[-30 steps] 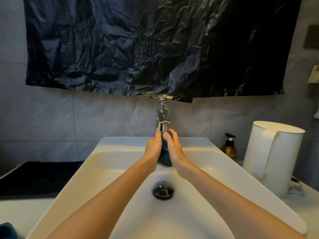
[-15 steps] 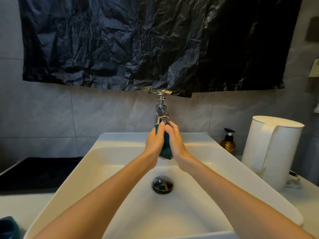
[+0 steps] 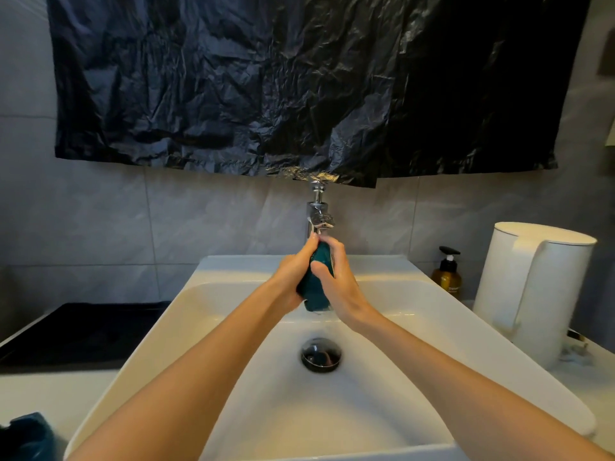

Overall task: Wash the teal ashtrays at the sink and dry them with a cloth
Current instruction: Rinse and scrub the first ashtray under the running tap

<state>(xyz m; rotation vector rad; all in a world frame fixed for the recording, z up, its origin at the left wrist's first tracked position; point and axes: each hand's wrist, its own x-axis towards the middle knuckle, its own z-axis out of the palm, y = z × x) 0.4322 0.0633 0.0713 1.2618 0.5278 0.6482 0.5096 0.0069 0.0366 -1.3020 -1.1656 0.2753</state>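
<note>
My left hand and right hand clasp the teal ashtray between them, fingers curled round its sides and the right thumb pressed on its near face. It is held on edge over the back of the sink, just under the faucet.

Nearest me, at the lower left on the counter, sits another teal piece — probably a second ashtray, though it is cropped. The drain lies below the hands and nearer me.

For a good rinse I would turn the ashtray so water reaches its hollow and every notch, rubbing with the thumb as it turns. I judge a wet glaze to be slippery, so I'd grip firmly and stay low over the basin. There is a glint under the ashtray, but I cannot tell how strongly water runs.

Farther right stand a soap bottle and a white kettle — worth keeping splash off them. Behind hangs a black plastic sheet.
</note>
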